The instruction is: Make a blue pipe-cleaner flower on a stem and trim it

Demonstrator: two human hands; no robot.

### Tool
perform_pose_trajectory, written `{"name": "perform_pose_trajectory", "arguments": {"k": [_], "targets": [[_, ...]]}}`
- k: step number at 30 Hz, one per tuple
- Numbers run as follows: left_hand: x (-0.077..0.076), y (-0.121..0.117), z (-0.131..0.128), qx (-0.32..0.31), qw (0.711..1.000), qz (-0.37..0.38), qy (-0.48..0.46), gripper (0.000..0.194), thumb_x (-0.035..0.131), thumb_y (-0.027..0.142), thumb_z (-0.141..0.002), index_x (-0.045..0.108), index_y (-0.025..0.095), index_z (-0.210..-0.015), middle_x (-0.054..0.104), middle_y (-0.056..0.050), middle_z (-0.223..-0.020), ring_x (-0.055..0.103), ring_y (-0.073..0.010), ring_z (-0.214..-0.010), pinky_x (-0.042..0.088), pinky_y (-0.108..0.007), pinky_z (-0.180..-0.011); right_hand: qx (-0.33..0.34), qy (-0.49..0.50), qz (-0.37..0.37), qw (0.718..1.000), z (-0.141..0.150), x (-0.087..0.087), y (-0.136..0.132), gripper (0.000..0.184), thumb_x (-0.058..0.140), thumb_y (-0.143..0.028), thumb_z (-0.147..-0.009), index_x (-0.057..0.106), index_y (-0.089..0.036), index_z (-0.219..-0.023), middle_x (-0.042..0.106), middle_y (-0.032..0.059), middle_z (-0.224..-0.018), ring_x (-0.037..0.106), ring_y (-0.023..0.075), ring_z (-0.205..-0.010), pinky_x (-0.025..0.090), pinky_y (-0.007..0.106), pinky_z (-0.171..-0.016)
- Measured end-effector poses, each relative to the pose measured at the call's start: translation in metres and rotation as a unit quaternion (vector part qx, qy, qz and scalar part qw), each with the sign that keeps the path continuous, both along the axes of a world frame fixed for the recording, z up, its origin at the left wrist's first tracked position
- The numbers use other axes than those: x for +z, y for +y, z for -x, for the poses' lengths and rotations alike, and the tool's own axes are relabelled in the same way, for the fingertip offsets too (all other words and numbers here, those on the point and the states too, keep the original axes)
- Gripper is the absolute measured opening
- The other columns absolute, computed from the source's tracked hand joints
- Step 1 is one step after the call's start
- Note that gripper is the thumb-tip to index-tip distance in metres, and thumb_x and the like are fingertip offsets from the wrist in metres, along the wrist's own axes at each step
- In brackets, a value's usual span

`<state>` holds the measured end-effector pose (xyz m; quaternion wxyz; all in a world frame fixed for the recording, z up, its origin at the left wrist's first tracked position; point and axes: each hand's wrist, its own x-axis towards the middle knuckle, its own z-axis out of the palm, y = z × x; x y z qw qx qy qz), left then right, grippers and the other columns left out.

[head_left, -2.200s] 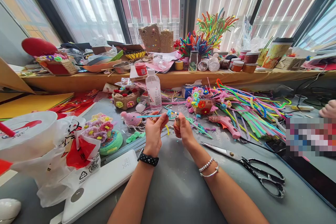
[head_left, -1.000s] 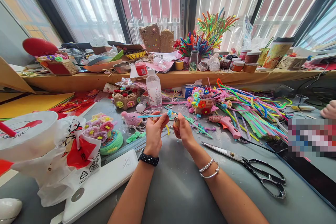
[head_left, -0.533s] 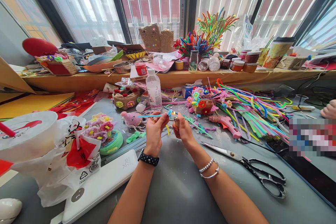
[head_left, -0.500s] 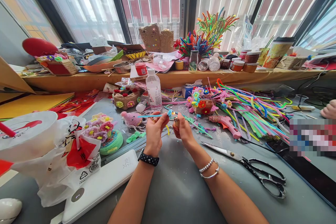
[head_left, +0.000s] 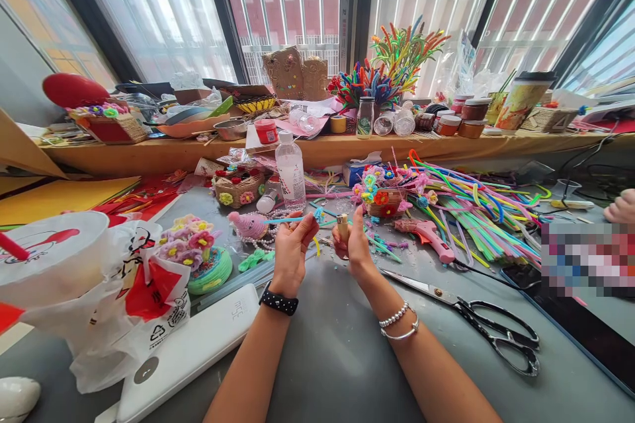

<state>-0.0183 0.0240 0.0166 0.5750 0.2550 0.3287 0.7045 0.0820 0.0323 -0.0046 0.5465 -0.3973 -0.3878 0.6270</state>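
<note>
Between the thumb and fingers of my left hand (head_left: 292, 248) is a blue pipe cleaner flower (head_left: 319, 215), its straight stem pointing left. My right hand (head_left: 353, 244) is wrapped around a gold-coloured lighter (head_left: 342, 223) held upright, thumb raised beside its top; no flame shows. A gap separates lighter and flower. Behind my left hand lies a pink knitted piece (head_left: 248, 226) with strings of beads. A pink glue gun (head_left: 429, 238) rests to the right of my right hand, and black-handled scissors (head_left: 461, 304) lie nearer me.
A water bottle (head_left: 291, 172) stands behind my hands. Pipe cleaners (head_left: 489, 225) spread at right near a flower-trimmed basket (head_left: 389, 201). At left are a white power bank (head_left: 193, 357), a plastic bag (head_left: 149, 297) and pipe cleaner flowers (head_left: 191, 241). Another person's hand (head_left: 622, 206) shows at the right edge.
My right hand has drawn the lighter away from the blue flower to the right, and its thumb has lifted. My left hand has shifted very slightly left, still holding the flower.
</note>
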Motion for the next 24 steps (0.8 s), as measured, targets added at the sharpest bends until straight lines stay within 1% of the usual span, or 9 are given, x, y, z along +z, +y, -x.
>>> {"name": "perform_pose_trajectory", "arguments": {"k": [2, 4, 6, 9, 12, 14, 16, 20, 24], "targets": [[0.000, 0.001, 0.002, -0.023, 1.000, 0.011, -0.018, 0.018, 0.063, 0.008, -0.063, 0.052, 0.016, -0.076, 0.062, 0.004, -0.062, 0.060, -0.0060, -0.058, 0.049, -0.016, -0.060, -0.033, 0.009, -0.009, 0.999, -0.003, 0.001, 0.000, 0.064, 0.009, -0.068, -0.072, 0.037, -0.018, -0.042, 0.028, -0.0053, -0.036, 0.025, 0.0059, -0.030, 0.018, 0.019, -0.032], [0.000, 0.001, 0.004, -0.043, 0.999, 0.019, -0.025, 0.017, 0.064, 0.010, -0.063, 0.054, 0.015, -0.075, 0.062, 0.003, -0.063, 0.059, -0.0057, -0.056, 0.048, -0.014, -0.055, -0.086, -0.019, -0.021, 0.996, -0.005, 0.001, 0.001, 0.064, 0.007, -0.065, -0.073, 0.042, -0.018, -0.048, 0.035, -0.0036, -0.041, 0.033, 0.0075, -0.034, 0.027, 0.019, -0.035], [-0.001, 0.002, 0.006, -0.059, 0.998, 0.021, -0.029, 0.016, 0.065, 0.013, -0.061, 0.056, 0.015, -0.074, 0.061, 0.004, -0.061, 0.057, -0.0049, -0.053, 0.045, -0.012, -0.047, -0.133, -0.134, -0.048, 0.981, -0.008, 0.000, 0.002, 0.064, 0.001, -0.057, -0.078, 0.047, -0.017, -0.059, 0.042, -0.0012, -0.047, 0.041, 0.0098, -0.040, 0.035, 0.021, -0.041], [-0.001, 0.004, 0.007, -0.074, 0.997, 0.014, -0.033, 0.016, 0.067, 0.016, -0.059, 0.058, 0.015, -0.072, 0.059, 0.005, -0.059, 0.054, -0.0032, -0.049, 0.041, -0.011, -0.041, -0.158, -0.342, -0.095, 0.922, -0.013, -0.002, 0.005, 0.046, 0.014, -0.041, -0.084, 0.051, -0.014, -0.080, 0.051, 0.0029, -0.062, 0.050, 0.0140, -0.055, 0.041, 0.024, -0.052], [0.001, 0.004, 0.008, -0.062, 0.998, 0.001, -0.024, 0.014, 0.069, 0.017, -0.057, 0.059, 0.015, -0.067, 0.058, 0.006, -0.059, 0.052, -0.0021, -0.049, 0.039, -0.011, -0.040, -0.163, -0.436, -0.115, 0.878, -0.019, -0.005, 0.008, 0.022, 0.033, -0.020, -0.079, 0.051, -0.012, -0.089, 0.052, 0.0081, -0.080, 0.051, 0.0184, -0.074, 0.041, 0.028, -0.066], [0.002, 0.003, 0.008, -0.045, 0.999, -0.007, -0.011, 0.014, 0.069, 0.016, -0.056, 0.059, 0.015, -0.065, 0.057, 0.007, -0.059, 0.052, -0.0014, -0.049, 0.038, -0.010, -0.041, -0.161, -0.491, -0.123, 0.847, -0.023, -0.006, 0.008, 0.023, 0.036, -0.010, -0.074, 0.054, -0.012, -0.089, 0.049, 0.0108, -0.089, 0.049, 0.0202, -0.082, 0.038, 0.029, -0.073], [0.004, 0.002, 0.008, -0.033, 0.999, -0.014, 0.004, 0.013, 0.070, 0.016, -0.055, 0.061, 0.015, -0.064, 0.056, 0.007, -0.056, 0.050, -0.0006, -0.047, 0.037, -0.009, -0.041, -0.152, -0.543, -0.123, 0.817, -0.028, -0.006, 0.008, 0.026, 0.037, -0.004, -0.071, 0.057, -0.012, -0.086, 0.047, 0.0122, -0.093, 0.048, 0.0215, -0.083, 0.037, 0.030, -0.074], [0.007, -0.003, 0.006, -0.058, 0.997, -0.028, 0.050, 0.012, 0.068, 0.021, -0.059, 0.065, 0.014, -0.068, 0.053, 0.006, -0.048, 0.044, -0.0001, -0.041, 0.034, -0.010, -0.038, -0.142, -0.629, -0.100, 0.758, -0.033, -0.006, 0.006, 0.030, 0.036, 0.002, -0.069, 0.060, -0.011, -0.082, 0.048, 0.0137, -0.093, 0.048, 0.0233, -0.082, 0.036, 0.030, -0.071], [0.009, -0.005, 0.005, -0.078, 0.991, -0.030, 0.104, 0.019, 0.065, 0.023, -0.062, 0.066, 0.018, -0.081, 0.063, 0.003, -0.061, 0.054, -0.0038, -0.052, 0.041, -0.012, -0.047, -0.150, -0.688, -0.080, 0.706, -0.033, -0.001, 0.004, 0.033, 0.033, 0.001, -0.073, 0.058, -0.010, -0.093, 0.047, 0.0166, -0.098, 0.044, 0.0257, -0.090, 0.034, 0.032, -0.073]]}}
